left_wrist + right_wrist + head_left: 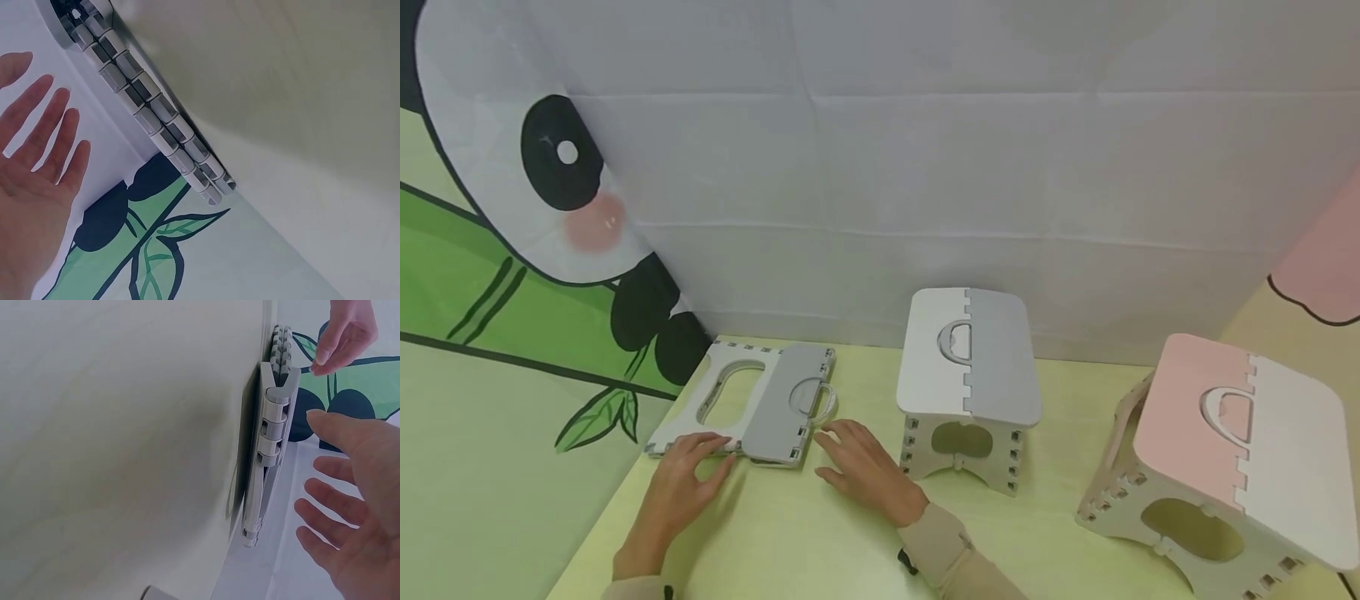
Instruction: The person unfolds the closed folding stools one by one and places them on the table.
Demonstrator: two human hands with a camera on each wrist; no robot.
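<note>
A grey and white folding step stool lies folded flat on the table, its carry handle sticking out on the right side. My left hand is at its near left edge, fingers loosely bent above it; whether they touch cannot be told. In the left wrist view that hand appears with fingers spread beside the stool's hinged edge. Just right of the stool, near the handle, hovers my right hand. The right wrist view shows this hand with parted fingers, apart from the folded stool.
Right of my right hand stands an unfolded white and grey step stool. Farther right is an unfolded pink and white one. They share a pale yellow-green table. Behind it hangs a creased, cartoon-printed cloth.
</note>
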